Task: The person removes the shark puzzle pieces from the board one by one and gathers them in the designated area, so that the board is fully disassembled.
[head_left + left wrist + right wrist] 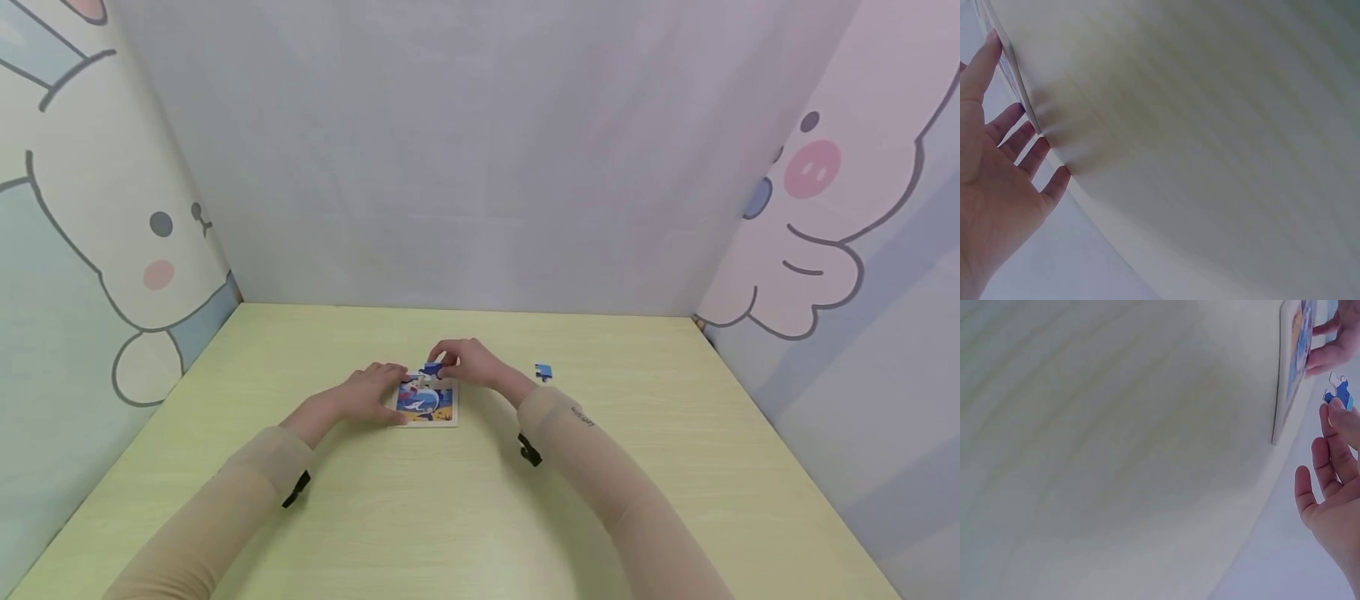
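1. The right hand (468,363) pinches a blue puzzle piece (432,369) between thumb and forefinger, the other fingers (1324,469) loosely spread. The piece hangs just over the far edge of the puzzle board (427,403), so it can drop straight into a gap there.
2. The left hand (372,392) lies flat with straight fingers (1019,140) resting on the board's left edge and holds nothing. In my judgement this steadies the board against sliding.
3. The board lies flat on the bench (465,517) near its middle, between the 2 hands, most of its picture filled in.
4. 1 loose blue piece (543,372) lies on the bench right of the right hand, apart from the board and within easy reach.
5. Bare bench surface runs wide on every side of the board. Cartoon-printed walls (112,250) close the left, far and right edges, well apart from the hands.
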Motion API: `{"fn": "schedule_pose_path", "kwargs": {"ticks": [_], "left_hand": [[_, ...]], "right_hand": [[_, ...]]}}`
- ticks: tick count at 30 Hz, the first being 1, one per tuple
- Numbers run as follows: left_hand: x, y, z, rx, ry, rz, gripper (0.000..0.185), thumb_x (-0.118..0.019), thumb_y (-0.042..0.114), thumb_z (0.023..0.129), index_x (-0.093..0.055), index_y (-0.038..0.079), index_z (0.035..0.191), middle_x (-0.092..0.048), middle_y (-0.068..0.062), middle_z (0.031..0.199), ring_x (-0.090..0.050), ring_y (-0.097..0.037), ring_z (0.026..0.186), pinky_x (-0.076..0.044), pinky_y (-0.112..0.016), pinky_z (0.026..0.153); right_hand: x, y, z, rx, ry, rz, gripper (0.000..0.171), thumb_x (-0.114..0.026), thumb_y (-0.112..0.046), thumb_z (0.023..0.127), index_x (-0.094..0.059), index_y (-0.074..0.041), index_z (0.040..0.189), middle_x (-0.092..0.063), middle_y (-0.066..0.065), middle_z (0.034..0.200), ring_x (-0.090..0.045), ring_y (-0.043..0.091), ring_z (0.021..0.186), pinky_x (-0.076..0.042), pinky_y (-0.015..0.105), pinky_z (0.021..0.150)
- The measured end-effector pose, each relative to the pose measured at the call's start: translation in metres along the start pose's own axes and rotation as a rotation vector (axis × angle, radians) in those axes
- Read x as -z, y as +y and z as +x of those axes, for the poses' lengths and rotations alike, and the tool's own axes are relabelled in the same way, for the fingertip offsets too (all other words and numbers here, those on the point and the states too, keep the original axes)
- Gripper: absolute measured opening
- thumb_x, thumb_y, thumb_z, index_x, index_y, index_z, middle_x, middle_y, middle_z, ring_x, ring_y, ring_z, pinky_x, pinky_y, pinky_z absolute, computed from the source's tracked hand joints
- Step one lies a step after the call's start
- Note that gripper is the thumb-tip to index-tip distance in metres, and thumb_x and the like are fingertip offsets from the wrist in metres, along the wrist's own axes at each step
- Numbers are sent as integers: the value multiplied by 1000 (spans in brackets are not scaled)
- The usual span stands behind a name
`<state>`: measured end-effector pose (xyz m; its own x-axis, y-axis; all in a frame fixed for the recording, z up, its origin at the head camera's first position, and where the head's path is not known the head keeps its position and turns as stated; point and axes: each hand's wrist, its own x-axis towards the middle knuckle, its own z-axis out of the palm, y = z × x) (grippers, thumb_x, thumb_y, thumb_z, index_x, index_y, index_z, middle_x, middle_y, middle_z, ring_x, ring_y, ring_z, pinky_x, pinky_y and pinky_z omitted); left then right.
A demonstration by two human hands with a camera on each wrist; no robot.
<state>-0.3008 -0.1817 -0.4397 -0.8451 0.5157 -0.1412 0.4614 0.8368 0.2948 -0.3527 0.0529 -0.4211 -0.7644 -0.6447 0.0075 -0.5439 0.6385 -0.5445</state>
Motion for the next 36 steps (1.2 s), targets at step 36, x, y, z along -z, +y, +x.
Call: {"fn": "schedule_pose_path", "kwargs": {"ticks": [36], "left_hand": [[-3,-4,0,-36,23,-9,79,-68,52,80,-43,9,141,-34,-12,150,-29,-36,137,-26,-61,106]], "right_hand": [[67,49,-48,-52,-26,-32,21,-64,-13,90,-64,-18,110,-67,-4,90,-61,11,82,-51,28,74]]}}
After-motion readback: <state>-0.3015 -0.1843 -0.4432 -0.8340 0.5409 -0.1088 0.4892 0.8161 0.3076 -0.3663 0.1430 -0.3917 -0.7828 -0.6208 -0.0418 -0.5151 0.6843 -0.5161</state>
